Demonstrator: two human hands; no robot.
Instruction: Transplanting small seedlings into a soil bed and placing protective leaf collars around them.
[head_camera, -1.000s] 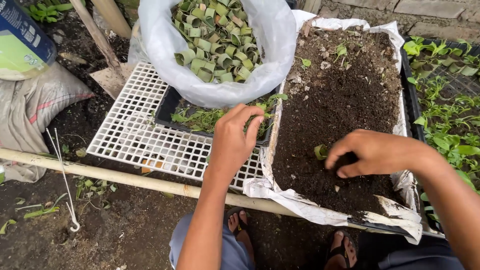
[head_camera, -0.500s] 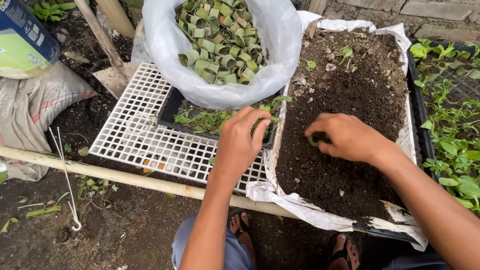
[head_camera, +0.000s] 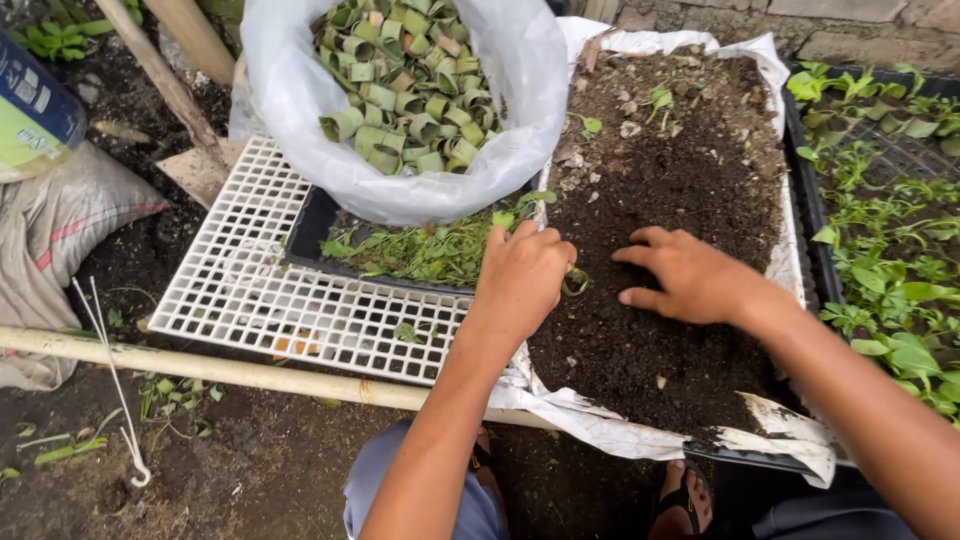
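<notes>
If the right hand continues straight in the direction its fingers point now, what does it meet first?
The right hand points left across the soil. First in that line appears to be the small green leaf ring at the left hand's fingertips, then that hand itself. Depth is hard to judge.

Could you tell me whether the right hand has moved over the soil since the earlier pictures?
Yes. The right hand has slid left across the soil tray, toward the left hand.

A soil tray (head_camera: 740, 130) lies right of a grid tray (head_camera: 250, 300), with a seedling tray (head_camera: 900, 250) further right. On the grid sits a bag (head_camera: 300, 100) of leaf rings (head_camera: 400, 90), behind a small tray of sprouts (head_camera: 420, 250). A pole (head_camera: 200, 365) lies in front, a sack (head_camera: 60, 240) at left.
</notes>
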